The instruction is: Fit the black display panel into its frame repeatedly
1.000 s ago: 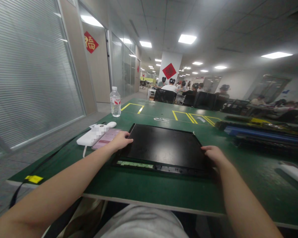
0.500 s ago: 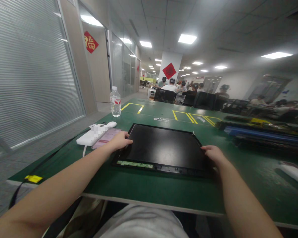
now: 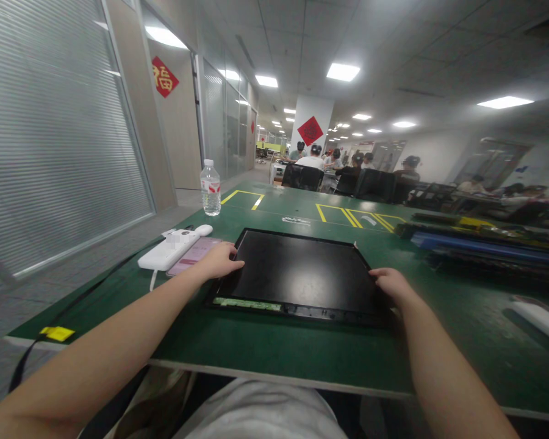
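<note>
A black display panel (image 3: 297, 268) lies in front of me on the green table, with a green circuit strip (image 3: 247, 304) along its near edge. My left hand (image 3: 220, 261) is closed on the panel's left edge, thumb over the top of the frame. At the opposite side, my right hand (image 3: 391, 284) pinches the right edge, its lower fingers hidden beneath or behind the frame. A small light tab (image 3: 355, 244) sticks up at the far right corner of the panel.
Left of the panel are a white power bank (image 3: 168, 251) with a cable, a pink-screened phone (image 3: 193, 256) and a water bottle (image 3: 211, 189). A stack of dark and blue panels (image 3: 480, 244) stands at right, near a white object (image 3: 540, 320). Yellow tape (image 3: 333, 207) marks the table (image 3: 274, 353).
Both hands keep their places on the panel's edges, and the panel looks unmoved. Only the camera view has shifted slightly.
</note>
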`<action>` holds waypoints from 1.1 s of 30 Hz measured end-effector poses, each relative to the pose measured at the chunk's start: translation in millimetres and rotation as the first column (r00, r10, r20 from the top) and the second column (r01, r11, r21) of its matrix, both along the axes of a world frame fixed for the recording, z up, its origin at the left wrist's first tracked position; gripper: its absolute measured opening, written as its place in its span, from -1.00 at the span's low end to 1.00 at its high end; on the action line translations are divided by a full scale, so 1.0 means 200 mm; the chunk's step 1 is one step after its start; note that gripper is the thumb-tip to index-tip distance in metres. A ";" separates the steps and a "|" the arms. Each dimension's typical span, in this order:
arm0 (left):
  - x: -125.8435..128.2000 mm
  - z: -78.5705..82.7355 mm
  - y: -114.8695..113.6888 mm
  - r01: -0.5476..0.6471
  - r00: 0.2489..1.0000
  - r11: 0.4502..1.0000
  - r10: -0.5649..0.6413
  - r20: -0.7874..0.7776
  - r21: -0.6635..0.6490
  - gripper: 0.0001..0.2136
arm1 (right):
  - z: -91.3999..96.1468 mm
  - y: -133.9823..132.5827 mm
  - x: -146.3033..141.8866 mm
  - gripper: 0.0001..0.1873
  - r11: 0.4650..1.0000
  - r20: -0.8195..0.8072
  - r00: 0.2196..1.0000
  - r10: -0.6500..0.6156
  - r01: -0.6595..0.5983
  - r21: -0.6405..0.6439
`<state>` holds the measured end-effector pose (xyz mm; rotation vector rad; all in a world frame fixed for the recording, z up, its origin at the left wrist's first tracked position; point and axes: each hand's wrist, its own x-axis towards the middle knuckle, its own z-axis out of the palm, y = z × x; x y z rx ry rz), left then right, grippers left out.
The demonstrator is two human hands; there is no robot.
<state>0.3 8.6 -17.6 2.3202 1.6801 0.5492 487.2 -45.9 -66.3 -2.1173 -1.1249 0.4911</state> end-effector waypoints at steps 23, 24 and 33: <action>0.01 -0.07 -0.02 0.208 0.975 0.978 -0.207 -0.084 0.000 -0.54 | 0.01 0.00 -0.01 -0.55 0.999 0.009 1.000 0.021 -0.021 -0.043; 0.01 -0.06 -0.01 0.223 0.971 0.975 -0.221 -0.094 0.001 -0.54 | 0.01 0.00 -0.01 -0.55 0.999 0.011 1.000 0.021 -0.021 -0.042; -0.03 0.00 -0.06 0.392 0.915 0.919 -0.394 -0.084 -0.038 -0.44 | 0.00 0.00 -0.01 -0.57 1.000 0.075 0.997 0.015 -0.013 -0.028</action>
